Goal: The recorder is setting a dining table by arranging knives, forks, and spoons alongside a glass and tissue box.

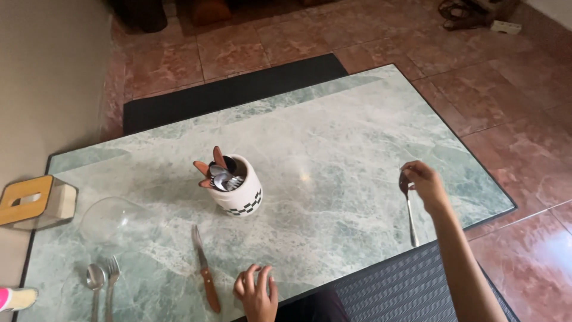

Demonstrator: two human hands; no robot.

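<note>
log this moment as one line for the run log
right hand: holds spoon over table | left hand: flat on table beside knife | cutlery holder: upright, centre

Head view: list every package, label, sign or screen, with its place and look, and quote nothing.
No labels, signs or screens show.
Tissue box: left edge of the table, boxy, pale sides, wooden top with a slot.
Cutlery holder: mid-table, round, white, black-and-white checked band; not a package.
</note>
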